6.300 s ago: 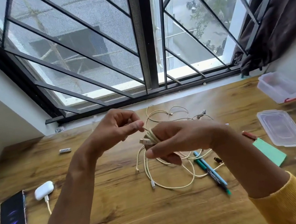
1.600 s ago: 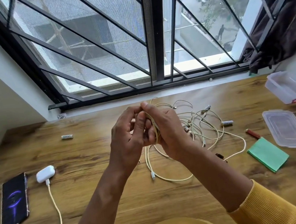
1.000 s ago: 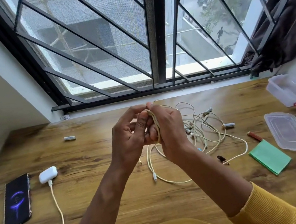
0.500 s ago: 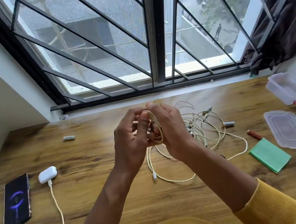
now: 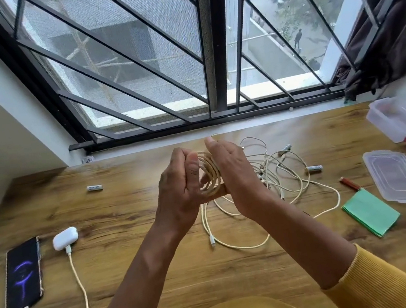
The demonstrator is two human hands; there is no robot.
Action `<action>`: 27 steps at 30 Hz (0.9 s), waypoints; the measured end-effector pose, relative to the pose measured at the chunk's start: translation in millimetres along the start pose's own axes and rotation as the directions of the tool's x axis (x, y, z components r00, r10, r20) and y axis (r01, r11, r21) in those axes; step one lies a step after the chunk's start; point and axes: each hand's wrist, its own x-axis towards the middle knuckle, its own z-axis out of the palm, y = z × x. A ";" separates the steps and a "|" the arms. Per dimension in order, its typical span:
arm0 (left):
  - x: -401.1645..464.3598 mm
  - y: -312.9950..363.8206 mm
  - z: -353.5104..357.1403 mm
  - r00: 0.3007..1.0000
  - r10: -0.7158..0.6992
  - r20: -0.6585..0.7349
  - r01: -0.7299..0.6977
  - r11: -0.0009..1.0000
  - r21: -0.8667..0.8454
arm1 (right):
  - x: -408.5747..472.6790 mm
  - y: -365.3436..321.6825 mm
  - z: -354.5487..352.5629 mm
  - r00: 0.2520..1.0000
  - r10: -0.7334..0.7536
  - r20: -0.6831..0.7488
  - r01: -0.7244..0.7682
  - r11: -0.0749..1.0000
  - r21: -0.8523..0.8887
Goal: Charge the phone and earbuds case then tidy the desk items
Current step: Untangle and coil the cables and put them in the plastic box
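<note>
Coiled cable (image 5: 209, 175) held upright between both hands above surface (image 5: 126, 212); left hand (image 5: 180, 191) fingers pinched on coil's near-left side, right hand (image 5: 231, 173) fingers straight, pressed flat against right side. Loose tail (image 5: 236, 243) trailed down, nearer right hand. Phone (image 5: 21, 276) and earbuds case (image 5: 65, 238) plugged in, far left.

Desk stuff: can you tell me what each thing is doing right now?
Phone: screen lit, cable plugged in.
Earbuds case: closed, cable plugged in.
Coil: wound in loops, held between both hands.
Left hand: grips the coil.
Right hand: fingers straight, against the coil.
Loose cables: tangled on the desk.
Lid: off, lying flat.
Box: open.
</note>
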 end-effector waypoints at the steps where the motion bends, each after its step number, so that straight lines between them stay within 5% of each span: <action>1: 1.0 -1.8 -0.2 1.000 -0.002 -0.024 0.002 1.000 0.006 | -3.2 -2.2 -0.6 0.999 -0.010 0.037 0.011 1.000 -0.011; 9: 9.3 -7.3 -12.5 0.990 0.037 -0.137 -0.028 0.997 0.070 | -5.6 -3.6 -9.6 0.987 -0.074 0.140 0.082 0.996 -0.048; 16: 11.3 -1.3 -16.8 0.984 0.077 -0.158 -0.072 0.997 0.038 | -7.0 -1.2 -12.4 0.976 -0.022 0.217 -0.008 0.990 0.138; 27: 11.7 6.2 -16.4 0.979 0.027 -0.202 -0.021 0.999 0.033 | -11.8 -6.5 -9.3 0.956 -0.252 0.148 0.273 0.952 -0.136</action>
